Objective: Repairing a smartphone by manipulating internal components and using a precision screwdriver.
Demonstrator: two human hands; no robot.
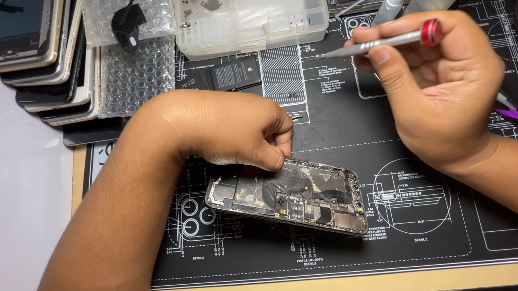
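My left hand (231, 129) and my right hand (442, 88) are both bare, with no gloves on them. I see no ring on the fingers that show, and no watch or band on either wrist. My forearms are bare too, with no sleeve reaching into view on either side. My nails are short and unpainted where they show, most plainly on the right thumb. Faint creases run across my left wrist, and the knuckles of my right hand show as soft ridges
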